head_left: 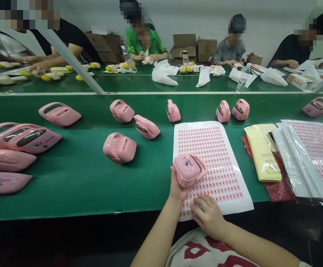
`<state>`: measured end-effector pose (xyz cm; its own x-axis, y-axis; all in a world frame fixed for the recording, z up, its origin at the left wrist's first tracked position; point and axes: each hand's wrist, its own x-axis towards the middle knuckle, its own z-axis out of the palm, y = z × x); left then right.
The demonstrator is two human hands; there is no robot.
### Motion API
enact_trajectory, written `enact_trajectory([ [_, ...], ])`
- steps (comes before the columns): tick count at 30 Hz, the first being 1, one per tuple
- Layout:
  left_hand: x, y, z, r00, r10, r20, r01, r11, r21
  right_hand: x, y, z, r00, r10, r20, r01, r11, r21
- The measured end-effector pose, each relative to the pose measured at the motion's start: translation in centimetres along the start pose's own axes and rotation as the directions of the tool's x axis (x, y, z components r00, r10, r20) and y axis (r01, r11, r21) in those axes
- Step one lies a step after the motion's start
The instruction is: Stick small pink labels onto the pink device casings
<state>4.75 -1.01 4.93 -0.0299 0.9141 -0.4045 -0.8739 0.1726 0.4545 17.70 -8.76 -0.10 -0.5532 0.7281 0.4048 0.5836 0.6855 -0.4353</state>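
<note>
We can read no word or number with certainty. Rows of dark marks, like handwriting, stand on the yellow packet (pixel 264 152), too blurred for us to make out. Large red letter-like shapes show on the shirt (pixel 206 253) (the view cuts them off), and the printing on the sticker sheet (pixel 202 141) is too small for us.

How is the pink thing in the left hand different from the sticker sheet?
The pink case is chunky and rounded; the sticker sheet is thin. The left hand holds the pink case, while the sticker sheet lies on the green table. The sticker sheet is bigger than the pink case. Both have pink on them.
</note>
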Motion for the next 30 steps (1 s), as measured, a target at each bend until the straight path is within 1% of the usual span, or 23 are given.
enact_trajectory([
  [6, 0.1, 0.0, 0.1, 1.000, 0.001, 0.000, -0.001, 1.000, -0.020, -0.2, 0.7, 0.7, 0.994, -0.095, -0.059, 0.086, 0.987, -0.136],
  [9, 0.0, 0.1, 0.2, 1.000, 0.010, 0.004, -0.010, 0.999, -0.042, -0.5, 0.3, 0.9, 0.987, -0.135, -0.083, 0.122, 0.982, -0.141],
  [11, 0.0, 0.1, 0.2, 1.000, 0.010, 0.004, -0.010, 0.998, -0.056, -0.5, 0.0, 0.8, 0.985, -0.129, -0.114, 0.121, 0.990, -0.073],
  [12, -0.1, 0.1, 0.2, 1.000, 0.008, 0.003, -0.008, 0.998, -0.062, -0.4, -0.1, 0.5, 0.987, -0.094, -0.133, 0.094, 0.996, -0.003],
  [13, -0.2, 0.1, 0.1, 1.000, 0.005, 0.000, -0.005, 0.998, -0.064, -0.1, -0.2, 0.1, 0.988, -0.026, -0.150, 0.040, 0.995, 0.094],
  [14, -0.2, -0.1, 0.1, 1.000, 0.001, 0.003, 0.000, 0.997, -0.072, 0.4, -0.3, -0.6, 0.985, 0.072, -0.157, -0.038, 0.977, 0.209],
  [15, -0.4, -0.2, 0.0, 1.000, -0.003, 0.012, 0.004, 0.996, -0.094, 1.1, -0.3, -1.4, 0.968, 0.196, -0.158, -0.135, 0.934, 0.332],
  [16, -0.5, -0.5, -0.1, 1.000, -0.005, 0.028, 0.008, 0.991, -0.131, 2.0, -0.2, -2.3, 0.930, 0.334, -0.156, -0.234, 0.862, 0.450],
  [17, -0.6, -0.8, -0.2, 0.999, -0.003, 0.050, 0.012, 0.984, -0.180, 3.1, -0.1, -3.3, 0.873, 0.463, -0.152, -0.313, 0.772, 0.554],
  [18, -0.7, -1.1, -0.2, 0.997, 0.003, 0.078, 0.015, 0.972, -0.235, 4.2, 0.0, -4.3, 0.806, 0.573, -0.152, -0.360, 0.677, 0.642],
  [20, -1.0, -1.8, -0.3, 0.989, 0.013, 0.145, 0.037, 0.942, -0.334, 6.5, 0.1, -6.0, 0.692, 0.705, -0.155, -0.364, 0.526, 0.769],
  [21, -1.1, -2.1, -0.2, 0.983, 0.013, 0.183, 0.055, 0.930, -0.365, 7.4, 0.1, -6.5, 0.654, 0.739, -0.160, -0.343, 0.479, 0.808],
  [23, -1.4, -2.4, 0.0, 0.963, 0.011, 0.268, 0.104, 0.905, -0.413, 8.8, -0.1, -7.0, 0.625, 0.762, -0.169, -0.305, 0.438, 0.845],
  [25, -1.7, -2.6, 0.4, 0.941, 0.010, 0.339, 0.153, 0.880, -0.450, 9.4, -0.4, -6.8, 0.618, 0.765, -0.179, -0.301, 0.442, 0.845],
  [27, -2.0, -2.7, 0.7, 0.928, 0.008, 0.373, 0.183, 0.861, -0.475, 9.6, -0.6, -6.5, 0.622, 0.755, -0.207, -0.305, 0.477, 0.825],
  [30, -2.4, -2.7, 1.2, 0.924, -0.006, 0.381, 0.203, 0.855, -0.478, 9.4, -0.8, -6.0, 0.624, 0.729, -0.281, -0.291, 0.550, 0.783],
])
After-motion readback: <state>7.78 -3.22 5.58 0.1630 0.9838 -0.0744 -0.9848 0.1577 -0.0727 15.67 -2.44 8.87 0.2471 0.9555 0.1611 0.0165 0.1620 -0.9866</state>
